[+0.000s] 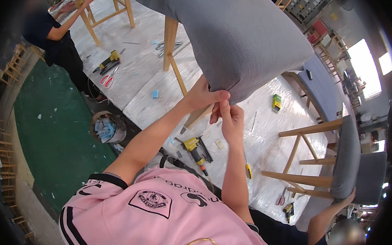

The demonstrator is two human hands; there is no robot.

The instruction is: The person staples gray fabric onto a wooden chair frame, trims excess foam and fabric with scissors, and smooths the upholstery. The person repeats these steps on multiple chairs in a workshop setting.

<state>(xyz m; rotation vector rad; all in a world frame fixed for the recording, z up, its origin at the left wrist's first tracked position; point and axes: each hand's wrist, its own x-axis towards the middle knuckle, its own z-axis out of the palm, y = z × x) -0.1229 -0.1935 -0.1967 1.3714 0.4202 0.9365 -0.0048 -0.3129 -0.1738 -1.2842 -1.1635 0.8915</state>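
Note:
A chair with a grey fabric cover [253, 41] stands in front of me on its wooden legs [169, 43]. My left hand [205, 96] is closed on the lower near corner of this fabric, its thumb lying over a fold. Right beside it, my right hand [231, 120] is closed at the same corner, thumb raised against the fabric's lower edge. The tips of its fingers are partly hidden. Below my hands, a yellow and black staple gun [196, 151] lies on the plastic-covered table [150, 113].
Red-handled scissors [107, 80] and another staple gun [108, 61] lie at left, near a co-worker [54, 33] handling a chair. A yellow-handled screwdriver [248, 169] and a small green box [277, 103] are at right. Another person holds a grey chair [348, 161]. A waste bucket [109, 129] stands by the table.

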